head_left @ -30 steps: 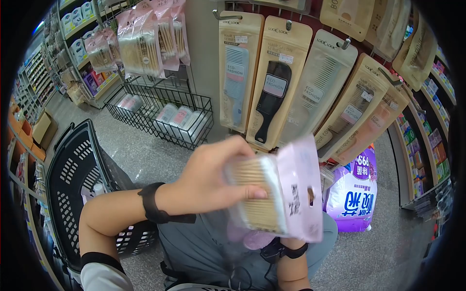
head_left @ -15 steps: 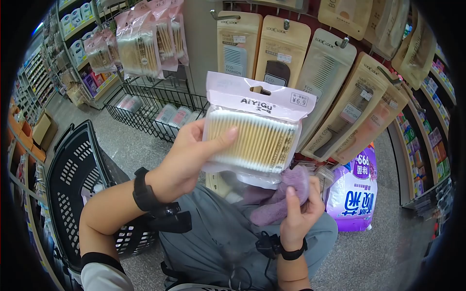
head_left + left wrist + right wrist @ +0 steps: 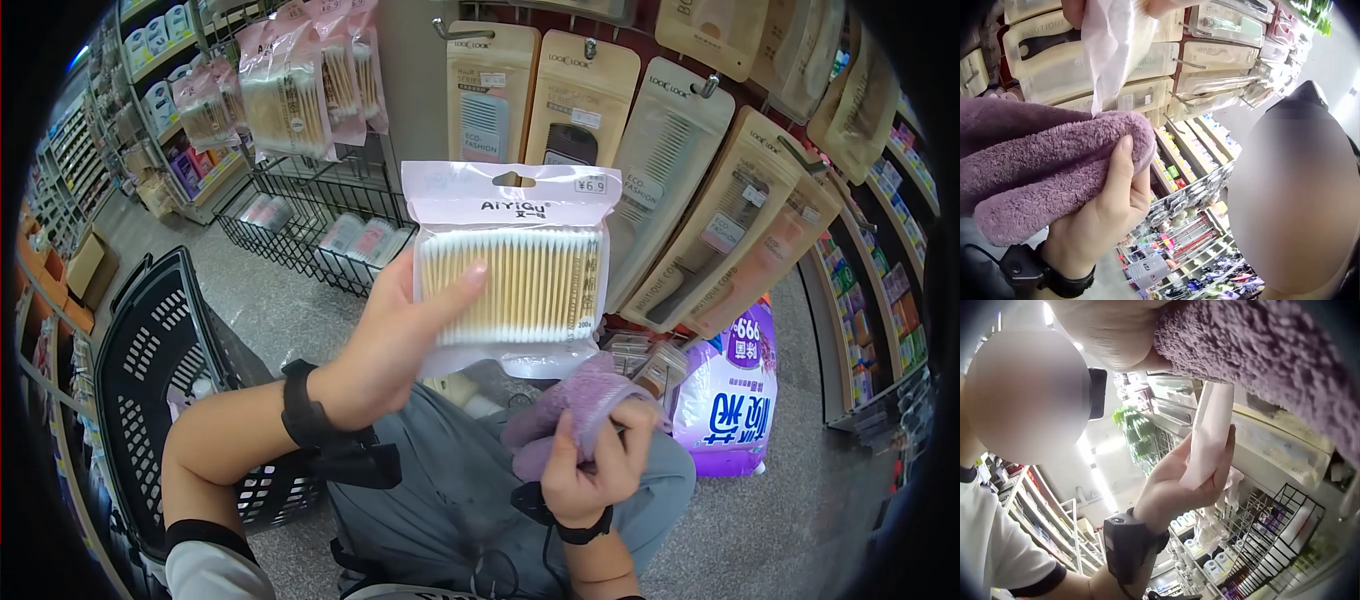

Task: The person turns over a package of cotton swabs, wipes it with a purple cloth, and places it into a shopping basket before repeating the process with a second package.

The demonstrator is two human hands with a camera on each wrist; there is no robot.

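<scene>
My left hand [image 3: 385, 345] grips a clear-and-pink pack of cotton swabs [image 3: 510, 285] by its left side, thumb across the front. The pack stands nearly upright, its printed header and hang hole facing the head camera. Below and to the right, my right hand [image 3: 598, 462] pinches a folded purple plush cloth [image 3: 580, 392], which bunches under the pack's lower right corner. In the left wrist view the cloth [image 3: 1041, 150] shows thick, rounded folds, with the right thumb pressed on one end. The pack [image 3: 1210, 434] appears edge-on in the right wrist view.
Packaged combs and brushes [image 3: 660, 170] hang on hooks ahead. More swab packs [image 3: 285, 95] hang at upper left, above a black wire basket [image 3: 320, 240]. A dark shopping basket [image 3: 150, 350] stands at left; a large purple-and-white bag [image 3: 730, 400] sits at right.
The swab pack has swung from sideways to facing the head camera, then straightened and shifted slightly left. The right hand, mostly hidden behind it earlier, now shows, and has turned with the cloth.
</scene>
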